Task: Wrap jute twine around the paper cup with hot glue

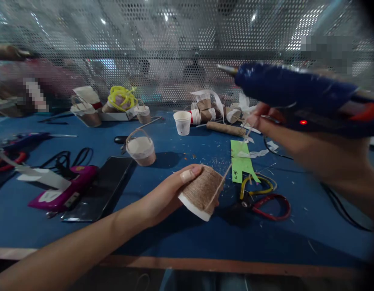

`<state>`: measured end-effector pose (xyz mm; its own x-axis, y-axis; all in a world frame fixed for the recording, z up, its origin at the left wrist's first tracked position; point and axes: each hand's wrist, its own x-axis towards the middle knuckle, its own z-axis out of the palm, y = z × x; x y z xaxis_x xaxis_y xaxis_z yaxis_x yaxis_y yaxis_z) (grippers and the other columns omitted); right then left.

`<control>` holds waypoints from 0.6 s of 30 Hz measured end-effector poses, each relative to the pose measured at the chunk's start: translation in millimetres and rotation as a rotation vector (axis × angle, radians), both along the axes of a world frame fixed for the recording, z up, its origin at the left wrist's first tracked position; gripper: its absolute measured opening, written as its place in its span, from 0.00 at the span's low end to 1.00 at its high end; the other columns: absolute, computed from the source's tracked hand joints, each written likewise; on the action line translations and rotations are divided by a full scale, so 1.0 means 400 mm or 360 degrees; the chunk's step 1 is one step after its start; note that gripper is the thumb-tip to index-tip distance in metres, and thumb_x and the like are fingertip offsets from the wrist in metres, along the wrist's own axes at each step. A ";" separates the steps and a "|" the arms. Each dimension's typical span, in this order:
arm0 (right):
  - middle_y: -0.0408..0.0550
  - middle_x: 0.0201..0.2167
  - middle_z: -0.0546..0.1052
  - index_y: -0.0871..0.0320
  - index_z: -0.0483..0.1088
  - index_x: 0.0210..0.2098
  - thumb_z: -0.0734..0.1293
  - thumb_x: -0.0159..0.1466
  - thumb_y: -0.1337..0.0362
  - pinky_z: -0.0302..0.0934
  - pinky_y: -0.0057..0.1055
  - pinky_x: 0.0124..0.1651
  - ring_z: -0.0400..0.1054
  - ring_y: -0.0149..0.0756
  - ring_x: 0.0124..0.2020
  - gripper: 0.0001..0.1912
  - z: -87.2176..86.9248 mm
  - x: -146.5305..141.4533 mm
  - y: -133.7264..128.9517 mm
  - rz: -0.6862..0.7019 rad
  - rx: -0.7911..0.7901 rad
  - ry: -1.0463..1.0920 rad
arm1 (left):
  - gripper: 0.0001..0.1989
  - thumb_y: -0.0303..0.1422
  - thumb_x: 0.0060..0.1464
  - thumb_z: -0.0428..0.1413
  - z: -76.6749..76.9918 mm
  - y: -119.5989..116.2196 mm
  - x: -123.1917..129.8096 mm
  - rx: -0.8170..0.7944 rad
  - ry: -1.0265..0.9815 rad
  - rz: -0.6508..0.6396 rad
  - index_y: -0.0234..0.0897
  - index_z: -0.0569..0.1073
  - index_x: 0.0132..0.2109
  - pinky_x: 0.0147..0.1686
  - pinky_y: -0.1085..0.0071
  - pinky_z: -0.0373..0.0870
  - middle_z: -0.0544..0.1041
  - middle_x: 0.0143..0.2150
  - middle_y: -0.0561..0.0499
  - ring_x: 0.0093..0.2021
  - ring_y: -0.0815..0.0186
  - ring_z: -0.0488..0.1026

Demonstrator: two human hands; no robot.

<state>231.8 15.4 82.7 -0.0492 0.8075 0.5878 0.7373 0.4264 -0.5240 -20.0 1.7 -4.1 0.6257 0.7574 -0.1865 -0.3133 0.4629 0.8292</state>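
My left hand (175, 188) is closed around a paper cup (202, 190) wound with brown jute twine, tilted above the table with its white rim showing at the bottom. A loose strand of twine (225, 178) runs from the cup up to the right. My right hand (273, 121), raised at the right, is closed on a blue hot glue gun (272, 85) with a lit red light; its nozzle points left. The fingertips also seem to pinch the strand's far end. Motion blurs the gun and this hand.
Red-and-yellow-handled scissors (250, 202) and green paper (240, 161) lie right of the cup. A white-lined small basket (141, 150), black phone (99, 190) and purple power strip (66, 188) sit left. White cup (182, 122) and twine roll (225, 129) stand behind; a perforated screen (175, 48) rises beyond.
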 end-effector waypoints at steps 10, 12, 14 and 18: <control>0.44 0.40 0.83 0.52 0.76 0.39 0.76 0.60 0.63 0.73 0.43 0.52 0.79 0.43 0.42 0.08 0.014 -0.117 0.080 0.0741 -0.0180 0.0279 | 0.16 0.43 0.70 0.52 -0.006 -0.005 0.005 0.0105 -0.0145 -0.0154 0.36 0.78 0.51 0.45 0.63 0.75 0.85 0.49 0.39 0.43 0.58 0.82; 0.45 0.36 0.83 0.54 0.76 0.35 0.78 0.54 0.66 0.74 0.42 0.49 0.78 0.44 0.41 0.11 -0.038 -0.130 0.119 0.0753 -0.0392 0.0374 | 0.17 0.44 0.69 0.54 -0.010 -0.008 0.003 0.0088 -0.0086 -0.0214 0.37 0.78 0.51 0.45 0.63 0.75 0.85 0.49 0.39 0.42 0.58 0.82; 0.43 0.32 0.82 0.55 0.76 0.32 0.77 0.52 0.69 0.74 0.40 0.45 0.77 0.43 0.39 0.09 -0.088 -0.139 0.147 0.0700 -0.0687 0.0435 | 0.17 0.45 0.66 0.57 -0.012 -0.011 0.001 0.0055 0.0031 -0.0238 0.38 0.77 0.52 0.44 0.62 0.75 0.85 0.49 0.39 0.42 0.57 0.82; 0.43 0.26 0.80 0.56 0.74 0.26 0.77 0.47 0.72 0.74 0.40 0.40 0.77 0.43 0.33 0.10 -0.145 -0.137 0.155 0.0609 -0.0884 0.0492 | 0.20 0.45 0.64 0.61 -0.006 -0.019 -0.006 0.0044 0.0074 -0.0311 0.44 0.74 0.59 0.46 0.59 0.76 0.84 0.52 0.40 0.46 0.53 0.84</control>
